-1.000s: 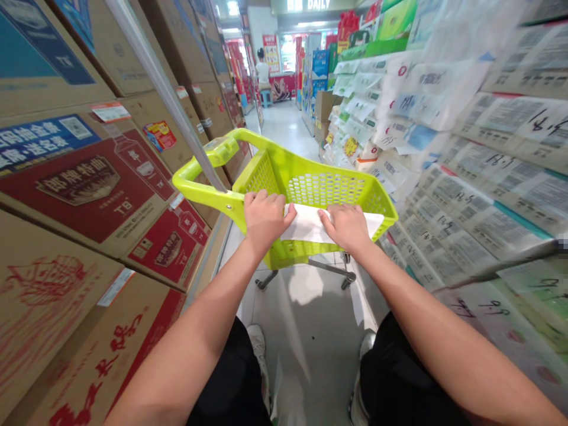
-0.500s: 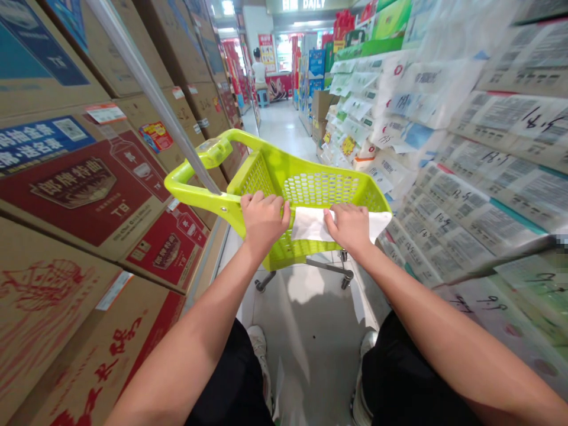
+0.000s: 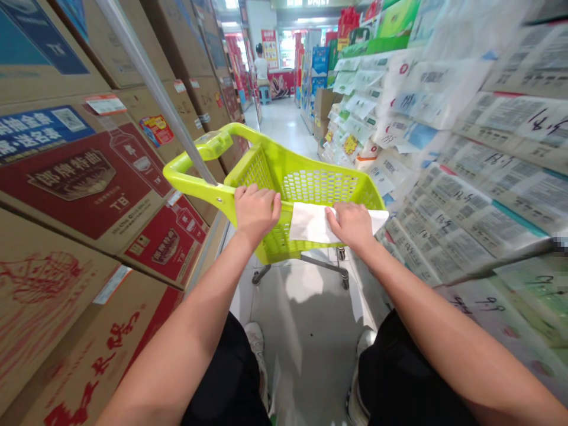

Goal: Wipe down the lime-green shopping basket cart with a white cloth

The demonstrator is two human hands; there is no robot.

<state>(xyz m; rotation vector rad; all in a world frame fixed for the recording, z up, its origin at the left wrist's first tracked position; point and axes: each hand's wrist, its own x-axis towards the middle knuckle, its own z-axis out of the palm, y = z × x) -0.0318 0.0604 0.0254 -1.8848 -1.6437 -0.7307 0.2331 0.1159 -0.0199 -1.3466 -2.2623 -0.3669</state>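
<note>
A lime-green shopping cart [image 3: 306, 155] with a perforated basket stands side-on in front of me, its handle at the left. My left hand [image 3: 257, 208] is closed over the basket's near rim, close to the handle end. Farther along that same rim, a white cloth [image 3: 308, 223] is draped over the edge and hangs down the outer side. My right hand [image 3: 352, 225] is wrapped over the cloth and the rim beneath it, thumb pointing left. The fingertips of both hands are hidden inside the basket.
Stacked cardboard cartons [image 3: 84, 177] line the left side, with a metal pole [image 3: 155, 83] rising by the cart handle. Packs of tissue [image 3: 492, 165] are piled on the right. Down the aisle, a person [image 3: 261, 66] is beside a blue stool [image 3: 264, 94].
The cart has shifted slightly left in view, with both hands still on its rim. My left hand has moved a little left; the cloth hangs flatter under my right hand.
</note>
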